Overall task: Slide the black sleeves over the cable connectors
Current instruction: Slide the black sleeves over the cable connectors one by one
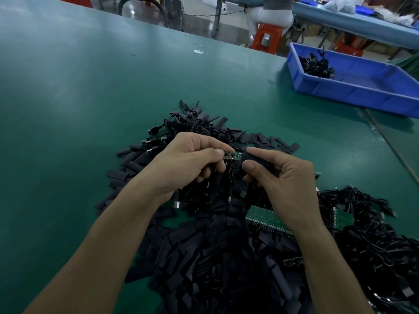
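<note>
Spreading across the nearest part of the table, a heap of black sleeves lies loose: flat, matte, short rectangular tubes, overlapping at every angle. Among them sit two green circuit panels with rows of small pale pins along their edges. To the right is a glossy tangle of thin black cables.

Above the heap, the left hand pinches a small green connector board between thumb and forefinger, the other fingers curled under. The right hand pinches one black sleeve between thumb and forefinger, its mouth meeting the right end of the board. Whether it already covers any of the board cannot be told. Thin wires hang below the board between the two hands.

Beyond the hands, more sleeves and cables lie mixed, with metal-tipped USB plugs sticking out on the left.

The table is a smooth dark-green mat with a dull sheen; a scrap of clear tape lies far out on it. At the far right stands a blue plastic bin, shallow and rectangular, with a small clump of black cables in its back corner.

Past the table edge are a red plastic stool with a person in pale trousers seated on it, a long blue-topped bench, and a wire-caged fan on a shiny floor.
</note>
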Tool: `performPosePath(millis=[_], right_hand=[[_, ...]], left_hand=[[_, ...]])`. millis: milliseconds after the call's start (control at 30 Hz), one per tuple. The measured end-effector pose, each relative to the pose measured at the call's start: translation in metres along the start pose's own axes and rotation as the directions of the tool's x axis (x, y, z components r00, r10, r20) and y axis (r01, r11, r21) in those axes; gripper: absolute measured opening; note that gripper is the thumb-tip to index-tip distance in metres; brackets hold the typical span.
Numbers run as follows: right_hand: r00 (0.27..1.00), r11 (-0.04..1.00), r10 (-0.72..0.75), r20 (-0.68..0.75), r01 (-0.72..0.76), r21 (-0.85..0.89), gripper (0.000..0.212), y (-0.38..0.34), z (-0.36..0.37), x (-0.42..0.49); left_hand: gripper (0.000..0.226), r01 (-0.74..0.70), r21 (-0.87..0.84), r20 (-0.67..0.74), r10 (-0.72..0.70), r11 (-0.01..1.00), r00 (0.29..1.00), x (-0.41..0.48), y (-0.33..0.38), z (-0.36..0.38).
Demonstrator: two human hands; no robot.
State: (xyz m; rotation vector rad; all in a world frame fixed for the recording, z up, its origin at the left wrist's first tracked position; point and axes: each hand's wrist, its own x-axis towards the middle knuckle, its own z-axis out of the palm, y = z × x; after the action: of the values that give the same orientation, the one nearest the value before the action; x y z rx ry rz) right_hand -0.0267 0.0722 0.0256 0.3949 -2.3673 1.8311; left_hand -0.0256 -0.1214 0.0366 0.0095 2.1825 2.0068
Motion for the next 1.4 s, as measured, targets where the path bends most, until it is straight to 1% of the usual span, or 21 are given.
performPosePath(millis=[167,300,367,467,533,667,733,867,967,1067,1267,1400], right_hand=[[1.0,1.0,-0.002,0.015,0.001,0.023,0.025,0.0025,0.0003,0.0004],[0.992,0.999,-0.009,0.124,0.002,0.05,0.026,0.0008,-0.0028,0.0014],[0.987,0.998,-0.027,0.156,0.018,0.059,0.026,0.0006,-0.0047,0.0021],[0.985,0.997,-0.067,0.159,0.06,0.048,0.024,0.0014,-0.0048,0.0022],[0.985,0.996,-0.087,0.147,0.086,0.014,0.023,0.0032,-0.0038,0.0013],[0.99,0.992,-0.112,0.089,0.116,-0.048,0.02,0.0068,-0.003,-0.0005],[0.99,0.988,-0.127,0.069,0.132,-0.075,0.019,0.0079,-0.0023,-0.0003],[0.989,0.987,-0.135,0.06,0.14,-0.076,0.018,0.0077,-0.002,0.001],[0.985,0.989,-0.137,0.101,0.141,-0.034,0.022,0.0054,-0.0025,0.0014],[0.982,0.989,-0.141,0.126,0.146,-0.032,0.025,0.005,-0.002,0.0016],[0.987,0.99,-0.133,0.093,0.136,-0.03,0.019,0.0066,-0.0022,0.0007],[0.99,0.992,-0.122,0.073,0.123,-0.011,0.016,0.0084,-0.0012,-0.0001]], left_hand=[[0.023,-0.006,0.001,0.006,0.006,1.0,1.0,0.0009,-0.001,0.0],[0.022,-0.011,0.004,0.055,0.011,1.0,0.998,0.0008,-0.002,-0.0012],[0.018,-0.023,0.019,0.093,0.021,1.0,0.995,0.0007,-0.0026,-0.0013],[0.007,-0.041,0.032,0.117,0.037,0.999,0.992,0.0013,-0.0045,-0.0024],[0.004,-0.046,0.058,0.091,0.041,0.997,0.995,0.0019,-0.006,-0.0026],[0.018,-0.056,0.161,-0.034,0.063,0.985,0.997,0.0025,-0.0094,-0.0008],[0.019,-0.075,0.188,-0.076,0.091,0.979,0.993,0.002,-0.0098,-0.0007],[0.012,-0.116,0.127,-0.075,0.126,0.985,0.989,0.001,-0.008,-0.0003],[0.008,-0.106,0.078,-0.057,0.11,0.991,0.992,0.0005,-0.0061,-0.0001],[0.005,-0.085,0.044,-0.039,0.086,0.995,0.996,0.0002,-0.0051,0.0003],[0.006,-0.088,0.005,-0.004,0.088,0.996,0.996,-0.0007,-0.0049,0.0014],[0.006,-0.087,0.019,0.007,0.086,0.996,0.996,-0.0009,-0.0053,0.0019]])
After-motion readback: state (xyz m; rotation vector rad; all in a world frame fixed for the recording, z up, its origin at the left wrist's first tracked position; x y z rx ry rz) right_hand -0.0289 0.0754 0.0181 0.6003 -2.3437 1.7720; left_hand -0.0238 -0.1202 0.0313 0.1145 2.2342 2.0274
